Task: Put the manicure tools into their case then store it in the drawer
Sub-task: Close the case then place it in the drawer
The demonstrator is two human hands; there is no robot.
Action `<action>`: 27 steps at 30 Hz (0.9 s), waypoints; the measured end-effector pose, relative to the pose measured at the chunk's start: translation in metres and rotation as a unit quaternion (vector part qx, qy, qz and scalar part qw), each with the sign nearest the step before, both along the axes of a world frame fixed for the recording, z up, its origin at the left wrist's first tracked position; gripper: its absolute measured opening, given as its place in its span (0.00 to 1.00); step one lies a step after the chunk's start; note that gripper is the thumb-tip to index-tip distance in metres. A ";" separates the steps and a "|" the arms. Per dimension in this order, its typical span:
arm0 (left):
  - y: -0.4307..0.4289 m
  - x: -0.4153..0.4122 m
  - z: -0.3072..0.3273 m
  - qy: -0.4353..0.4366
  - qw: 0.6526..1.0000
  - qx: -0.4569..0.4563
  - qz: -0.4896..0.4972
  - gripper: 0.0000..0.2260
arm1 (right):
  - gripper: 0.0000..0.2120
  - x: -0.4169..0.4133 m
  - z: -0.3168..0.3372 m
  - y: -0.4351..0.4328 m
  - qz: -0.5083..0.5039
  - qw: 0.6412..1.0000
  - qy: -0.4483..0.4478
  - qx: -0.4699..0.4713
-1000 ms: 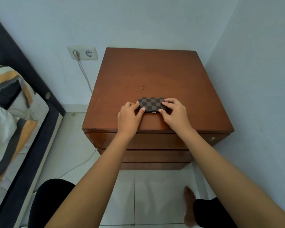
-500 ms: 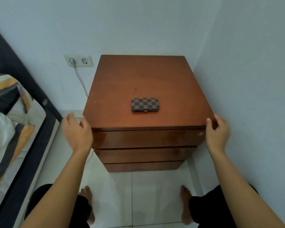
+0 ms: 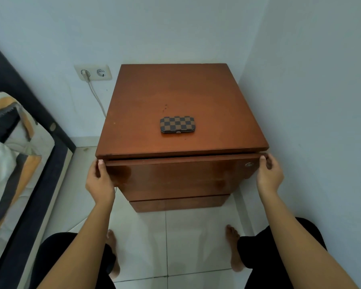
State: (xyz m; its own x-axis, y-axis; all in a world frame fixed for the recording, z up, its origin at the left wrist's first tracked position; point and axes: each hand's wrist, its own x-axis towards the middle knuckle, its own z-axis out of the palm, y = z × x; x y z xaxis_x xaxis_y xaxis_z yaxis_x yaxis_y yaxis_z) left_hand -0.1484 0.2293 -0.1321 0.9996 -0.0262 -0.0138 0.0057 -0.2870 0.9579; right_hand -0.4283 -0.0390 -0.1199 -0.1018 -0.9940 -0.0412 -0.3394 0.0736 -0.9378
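The checkered brown-and-black manicure case point(image 3: 177, 124) lies closed on the top of the brown wooden nightstand point(image 3: 146, 97), near the front middle. The top drawer point(image 3: 175, 176) stands pulled out a little, with a dark gap under the tabletop. My left hand point(image 3: 99, 180) grips the drawer front's left edge. My right hand point(image 3: 268, 174) grips its right edge, beside a small round metal lock point(image 3: 248, 164). No loose manicure tools are visible.
A lower drawer point(image 3: 178, 203) sits shut below. A bed with striped bedding point(image 3: 10, 155) runs along the left. A wall socket with a white cable point(image 3: 93, 73) is behind the nightstand. The right wall is close. My knees and bare feet rest on white floor tiles.
Both hands left the case, moved out to the drawer's side edges and took hold. The top drawer has come forward slightly. The case stays in place.
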 end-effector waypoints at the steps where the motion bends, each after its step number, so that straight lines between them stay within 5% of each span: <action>1: 0.004 -0.004 0.000 0.002 1.000 -0.004 0.004 0.19 | 0.18 -0.004 0.000 0.005 -0.001 1.000 -0.002 0.000; 18: 0.097 -0.112 0.005 -0.003 0.999 0.016 0.032 0.19 | 0.18 -0.107 -0.001 0.113 -0.009 1.000 -0.029 -0.009; 22: 0.098 -0.100 0.010 -0.017 0.994 0.105 -0.007 0.18 | 0.19 -0.112 0.007 0.108 0.034 0.999 0.012 -0.018; 27: 0.067 -0.062 0.033 -0.134 0.962 0.220 -0.086 0.21 | 0.22 -0.092 0.037 0.079 0.194 0.968 0.137 -0.084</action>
State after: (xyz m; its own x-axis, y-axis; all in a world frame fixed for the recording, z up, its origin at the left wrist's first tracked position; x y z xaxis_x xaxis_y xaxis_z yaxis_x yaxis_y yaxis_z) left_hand -0.2102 0.2958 -0.0990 0.9502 -0.2426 0.1957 -0.3083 -0.6400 0.7038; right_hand -0.5203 0.0395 -0.0830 0.2968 -0.9497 0.0998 -0.5492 -0.2552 -0.7958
